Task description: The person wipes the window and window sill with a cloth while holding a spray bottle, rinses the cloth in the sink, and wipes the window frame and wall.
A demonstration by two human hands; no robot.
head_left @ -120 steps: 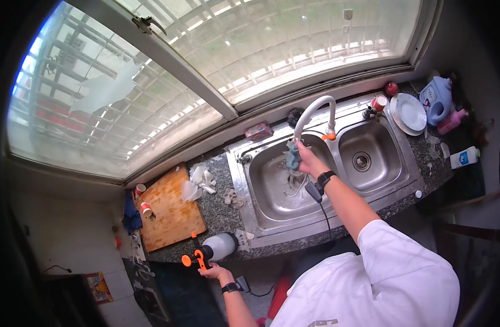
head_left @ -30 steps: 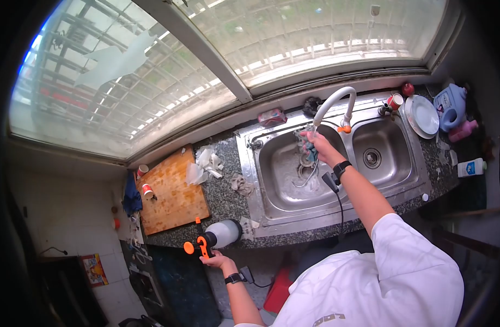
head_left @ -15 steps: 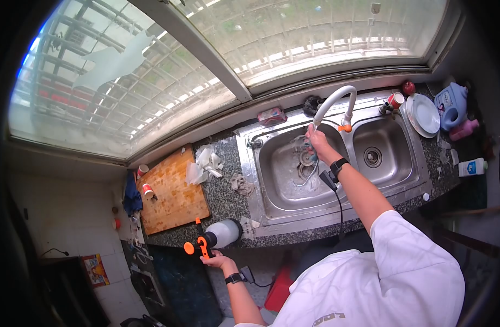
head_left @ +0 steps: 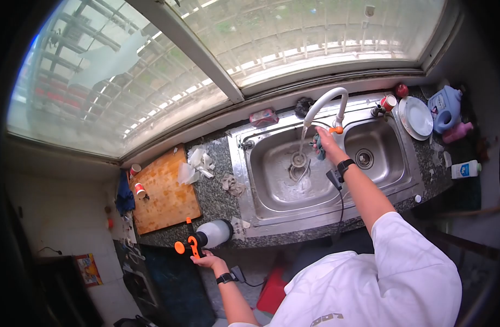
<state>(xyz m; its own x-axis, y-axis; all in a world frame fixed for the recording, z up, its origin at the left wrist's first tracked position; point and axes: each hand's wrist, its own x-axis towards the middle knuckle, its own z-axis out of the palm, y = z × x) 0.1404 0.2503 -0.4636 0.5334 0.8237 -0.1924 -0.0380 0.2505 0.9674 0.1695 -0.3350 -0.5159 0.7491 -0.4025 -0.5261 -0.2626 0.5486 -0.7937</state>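
Observation:
My left hand [head_left: 207, 260] is closed around the black and orange sprayer head of a pump spray bottle [head_left: 216, 233], whose translucent white body lies tilted along the counter's front edge. Over the left basin, my right hand [head_left: 328, 144] grips a grey-green cloth [head_left: 319, 149]. It is beside the orange tap lever [head_left: 336, 130]; whether they touch I cannot tell. From the white curved faucet [head_left: 321, 102] a stream of water falls into the left basin of the steel sink [head_left: 269, 180], near the drain.
A wooden cutting board [head_left: 165, 191] with a red paper cup [head_left: 140, 190] lies at left. Crumpled plastic [head_left: 198, 165] and a wadded rag [head_left: 232, 185] are beside it. Stacked plates [head_left: 416, 118], a blue jug [head_left: 445, 106] and a white bottle [head_left: 465, 169] stand right.
My right hand has moved right, away from the spout toward the orange lever, with the cloth. The water stream now shows unobstructed. My left hand still holds the spray bottle.

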